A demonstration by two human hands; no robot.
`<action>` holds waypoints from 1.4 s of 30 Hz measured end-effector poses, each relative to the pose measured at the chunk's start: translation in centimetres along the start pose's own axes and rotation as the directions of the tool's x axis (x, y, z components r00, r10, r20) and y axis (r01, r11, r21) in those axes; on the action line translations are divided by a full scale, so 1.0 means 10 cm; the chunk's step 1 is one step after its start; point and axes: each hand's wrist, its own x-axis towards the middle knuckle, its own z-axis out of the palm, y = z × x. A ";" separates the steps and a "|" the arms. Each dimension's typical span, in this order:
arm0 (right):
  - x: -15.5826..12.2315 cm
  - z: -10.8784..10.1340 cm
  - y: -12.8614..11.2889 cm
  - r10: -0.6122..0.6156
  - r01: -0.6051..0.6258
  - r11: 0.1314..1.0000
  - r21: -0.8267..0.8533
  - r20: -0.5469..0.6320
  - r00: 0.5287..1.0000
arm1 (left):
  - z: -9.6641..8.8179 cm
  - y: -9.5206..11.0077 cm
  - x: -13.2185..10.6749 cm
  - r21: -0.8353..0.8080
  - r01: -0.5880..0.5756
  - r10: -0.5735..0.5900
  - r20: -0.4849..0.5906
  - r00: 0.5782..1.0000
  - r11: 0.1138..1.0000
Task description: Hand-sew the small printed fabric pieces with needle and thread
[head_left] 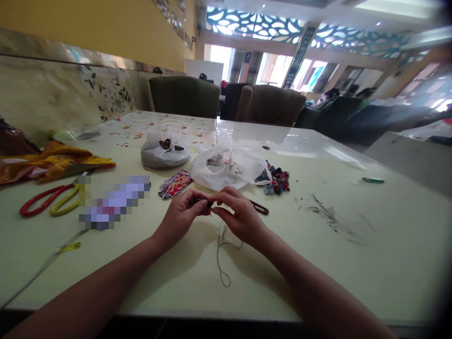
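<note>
My left hand (185,209) pinches a small dark piece of cloth (203,201) between thumb and fingers, above the table's near middle. My right hand (240,212) meets it from the right, its thumb and fingertips drawn together at the cloth's edge. Whatever sits in those right fingertips is too small to make out. A thin dark thread (218,261) trails below the hands and loops on the tabletop. Just behind my right hand lies a dark brown, slim looped tool (260,207), partly hidden. Red patterned cloth pieces (178,182) lie beyond my left hand.
White plastic bags (226,172) (155,153) stand behind the hands, beside a pile of small patterned cloth pieces (278,181). Scissors (44,200), a pixelated object (116,202) and a cable (38,275) lie left. Thread scraps (328,216) and a green item (373,180) lie right.
</note>
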 end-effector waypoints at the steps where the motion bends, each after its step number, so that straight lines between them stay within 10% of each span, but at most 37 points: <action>1: 0.00 0.01 0.00 -0.015 0.015 1.000 -0.025 0.004 1.000 | 0.00 0.00 -0.01 0.016 -0.004 0.004 0.003 1.000 1.000; 22: 0.00 0.06 -0.07 0.137 -0.130 0.988 0.088 -0.070 0.988 | 0.06 0.03 -0.05 0.259 -0.099 0.109 -0.023 0.994 0.961; 30: -0.04 0.12 -0.10 0.124 -0.119 0.992 0.044 -0.145 0.982 | 0.07 -0.03 -0.05 -0.013 0.073 -0.073 0.021 0.997 0.997; 36: 0.05 -0.03 0.02 0.201 -0.194 0.975 0.107 -0.049 0.978 | 0.04 0.04 -0.01 0.095 -0.017 0.022 -0.053 0.998 0.995; 42: 0.07 -0.29 0.08 0.326 -0.261 0.934 -0.244 0.280 0.903 | -0.07 0.04 0.05 0.185 -0.067 0.090 -0.123 0.988 0.981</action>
